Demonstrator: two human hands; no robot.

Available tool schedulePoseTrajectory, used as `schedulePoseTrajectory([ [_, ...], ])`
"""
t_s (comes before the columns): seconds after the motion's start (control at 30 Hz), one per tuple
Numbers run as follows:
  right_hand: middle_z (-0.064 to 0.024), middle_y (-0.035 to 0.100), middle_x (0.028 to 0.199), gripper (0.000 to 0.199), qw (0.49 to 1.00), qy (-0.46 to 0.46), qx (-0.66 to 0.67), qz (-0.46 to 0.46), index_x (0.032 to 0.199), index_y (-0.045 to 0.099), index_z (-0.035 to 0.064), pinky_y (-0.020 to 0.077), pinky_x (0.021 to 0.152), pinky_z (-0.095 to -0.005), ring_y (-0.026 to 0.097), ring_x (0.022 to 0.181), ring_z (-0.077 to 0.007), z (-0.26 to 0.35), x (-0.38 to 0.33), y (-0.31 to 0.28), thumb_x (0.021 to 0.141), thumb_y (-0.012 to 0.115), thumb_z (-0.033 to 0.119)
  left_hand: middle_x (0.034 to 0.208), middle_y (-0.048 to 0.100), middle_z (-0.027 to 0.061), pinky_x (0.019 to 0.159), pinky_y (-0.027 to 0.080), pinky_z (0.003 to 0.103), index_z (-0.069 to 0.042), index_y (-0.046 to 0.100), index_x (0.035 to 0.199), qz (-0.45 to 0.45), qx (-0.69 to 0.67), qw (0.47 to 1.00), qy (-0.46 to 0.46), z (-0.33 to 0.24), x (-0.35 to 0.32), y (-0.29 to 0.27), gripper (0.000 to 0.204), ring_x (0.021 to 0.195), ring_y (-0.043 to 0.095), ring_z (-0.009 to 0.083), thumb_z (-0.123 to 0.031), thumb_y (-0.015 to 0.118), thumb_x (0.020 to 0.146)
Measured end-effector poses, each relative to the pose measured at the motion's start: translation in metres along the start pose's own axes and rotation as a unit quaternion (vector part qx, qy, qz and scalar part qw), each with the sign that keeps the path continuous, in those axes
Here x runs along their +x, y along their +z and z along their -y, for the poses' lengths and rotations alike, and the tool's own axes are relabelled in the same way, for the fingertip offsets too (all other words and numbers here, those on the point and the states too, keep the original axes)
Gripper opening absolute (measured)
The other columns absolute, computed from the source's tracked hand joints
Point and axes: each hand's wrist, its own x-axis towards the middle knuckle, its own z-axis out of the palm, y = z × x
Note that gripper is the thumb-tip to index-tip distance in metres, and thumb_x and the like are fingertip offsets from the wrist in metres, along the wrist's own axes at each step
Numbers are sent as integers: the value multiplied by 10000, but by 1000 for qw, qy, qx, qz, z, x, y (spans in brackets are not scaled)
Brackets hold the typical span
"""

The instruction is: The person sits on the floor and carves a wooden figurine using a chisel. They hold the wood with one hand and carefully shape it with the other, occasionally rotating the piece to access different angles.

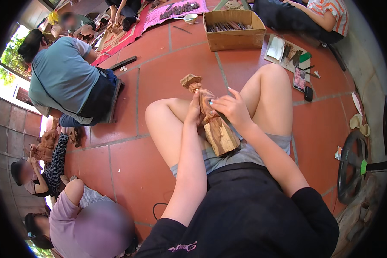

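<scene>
A carved wooden figurine (207, 101) with a brimmed hat stands tilted between my bent knees, its square wooden base (221, 136) resting against my lap. Around the figure's body my left hand (195, 108) is closed, thumb up near its neck. My right hand (232, 107) is at the figure's right side, thumb and fingers pinched together against the carved surface, the index finger raised. A thin dark strip shows under that hand and runs down toward the base; its kind is unclear.
On the red tile floor ahead stands a cardboard box (235, 41) of slender tools. A phone (299, 79), a small black case (308, 93) and a board (284, 51) lie to the right. A black wheel (351, 167) stands far right. Several people sit nearby, one in a blue shirt (64, 77).
</scene>
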Motion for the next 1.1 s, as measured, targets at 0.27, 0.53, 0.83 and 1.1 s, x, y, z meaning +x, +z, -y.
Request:
schedulePoseTrajectory([
  [0.27, 28, 703, 942, 157, 999, -7, -20, 40, 906, 712, 148, 330, 1069, -499, 628, 891, -128, 18, -6, -32, 774, 648, 203, 1051, 642, 189, 794, 583, 410, -8, 516, 1170, -23, -12, 999, -19, -1, -3, 10, 575, 939, 671, 278, -542, 449, 967],
  [0.53, 36, 706, 960, 166, 1000, 13, -23, -3, 924, 713, 129, 302, 1079, -502, 627, 897, -129, 0, 0, 1, 792, 660, 214, 1057, 647, 173, 780, 585, 399, -19, 523, 1165, -2, -4, 1000, -6, 2, 3, -4, 560, 932, 671, 260, -538, 432, 975],
  [0.83, 51, 697, 864, 102, 999, 14, -27, 24, 893, 714, 193, 310, 1072, -502, 626, 865, -120, 6, 13, -22, 822, 650, 228, 1068, 640, 148, 797, 579, 378, -21, 515, 1177, -33, -1, 999, -16, -4, -5, 11, 546, 943, 661, 239, -524, 431, 981],
  [1.1, 4, 705, 943, 156, 999, 24, -3, 22, 953, 706, 153, 277, 1092, -525, 629, 892, -145, 10, -1, -7, 841, 604, 189, 1075, 642, 134, 743, 593, 377, -49, 509, 1222, -11, 41, 999, -30, 0, 0, -2, 643, 903, 674, 242, -620, 417, 943],
])
